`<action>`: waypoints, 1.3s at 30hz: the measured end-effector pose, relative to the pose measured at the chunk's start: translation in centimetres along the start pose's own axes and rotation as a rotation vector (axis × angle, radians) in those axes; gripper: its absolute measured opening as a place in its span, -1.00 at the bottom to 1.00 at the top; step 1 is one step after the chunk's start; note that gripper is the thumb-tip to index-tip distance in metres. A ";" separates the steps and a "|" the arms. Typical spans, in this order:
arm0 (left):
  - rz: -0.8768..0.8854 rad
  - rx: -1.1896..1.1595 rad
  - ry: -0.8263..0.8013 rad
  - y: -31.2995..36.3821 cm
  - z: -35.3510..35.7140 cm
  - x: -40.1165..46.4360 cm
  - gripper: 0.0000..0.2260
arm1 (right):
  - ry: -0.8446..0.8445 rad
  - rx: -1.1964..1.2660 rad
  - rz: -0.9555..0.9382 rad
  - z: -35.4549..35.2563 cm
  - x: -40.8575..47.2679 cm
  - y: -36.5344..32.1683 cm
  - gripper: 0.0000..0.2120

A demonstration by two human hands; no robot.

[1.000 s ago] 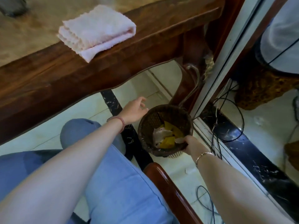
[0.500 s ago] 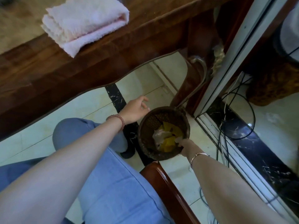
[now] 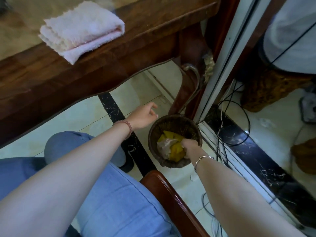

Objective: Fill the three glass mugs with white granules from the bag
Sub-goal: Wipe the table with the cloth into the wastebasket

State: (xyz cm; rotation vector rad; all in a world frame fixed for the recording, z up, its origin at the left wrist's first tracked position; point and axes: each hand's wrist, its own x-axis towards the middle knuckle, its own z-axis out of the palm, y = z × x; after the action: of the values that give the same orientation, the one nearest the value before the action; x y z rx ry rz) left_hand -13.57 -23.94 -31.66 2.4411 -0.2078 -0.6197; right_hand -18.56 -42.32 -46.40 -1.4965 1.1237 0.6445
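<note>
No glass mug, bag or granules appear in this view. A dark woven basket [image 3: 172, 164] stands on the floor tiles by the table leg. Inside lie yellow scraps [image 3: 177, 153] and a crumpled whitish piece [image 3: 165, 146]. My right hand [image 3: 191, 147] reaches down into the basket, knuckles up, its fingertips buried among the scraps, so whether it holds anything is hidden. My left hand [image 3: 143, 117] hovers just left of the basket's rim, fingers loosely curled, holding nothing and not touching the basket.
A dark wooden table [image 3: 51, 82] with a folded pink towel [image 3: 82, 31] overhangs the floor above my knees. A wooden chair arm [image 3: 171, 194] lies between my arms. A sliding door frame [image 3: 222, 65] and black cables [image 3: 239, 117] are close on the right.
My right hand has moved from the basket's near rim deeper into it, onto the scraps. My left hand has shifted slightly away from the rim. The camera has tilted a little.
</note>
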 end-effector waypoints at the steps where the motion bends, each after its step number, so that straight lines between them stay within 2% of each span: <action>1: 0.008 -0.008 0.008 0.3 -0.2 -0.2 -0.66 | -0.016 -0.001 -0.004 0.0 -1.0 -0.5 -0.40; 3: 0.025 -0.032 0.026 1.0 -0.9 -0.6 -0.67 | -0.038 0.004 -0.035 -0.1 -2.7 -1.9 -0.46; 6: 0.078 -0.023 0.054 2.2 -2.2 -1.7 -0.69 | -0.054 0.043 -0.102 -0.6 -4.9 -4.3 -0.43; 11: 0.192 -0.043 0.146 4.7 -4.8 -3.6 -0.63 | -0.137 0.199 -0.205 -0.8 -9.8 -8.9 -0.58; 18: 0.332 -0.026 0.253 8.2 -8.8 -6.6 -0.68 | -0.167 0.141 -0.425 -1.8 -17.8 -13.2 -0.64; 23: 0.433 -0.082 0.351 10.8 -12.5 -9.6 -0.70 | -0.099 0.122 -0.668 -2.4 -23.6 -15.9 -0.61; 26: 0.468 -0.052 0.431 11.5 -15.1 -11.1 -0.70 | -0.087 0.148 -0.733 -2.2 -26.7 -17.8 -0.64; 30: 0.448 -0.096 0.493 11.4 -18.2 -12.5 -0.73 | -0.103 0.132 -0.784 -0.8 -30.4 -20.5 -0.86; 34: 0.366 -0.109 0.581 9.6 -21.0 -12.7 -0.76 | -0.050 0.071 -0.843 1.2 -32.4 -22.7 -0.97; 39: 0.130 -0.131 0.675 5.6 -24.0 -12.5 -0.73 | 0.043 -0.099 -0.984 3.7 -33.0 -24.2 -0.80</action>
State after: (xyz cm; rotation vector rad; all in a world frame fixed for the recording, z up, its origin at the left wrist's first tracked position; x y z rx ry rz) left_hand -13.17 -12.39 -6.58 2.3393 -0.0438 0.2523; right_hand -9.43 -30.09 -8.21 -1.9043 0.2760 -0.0237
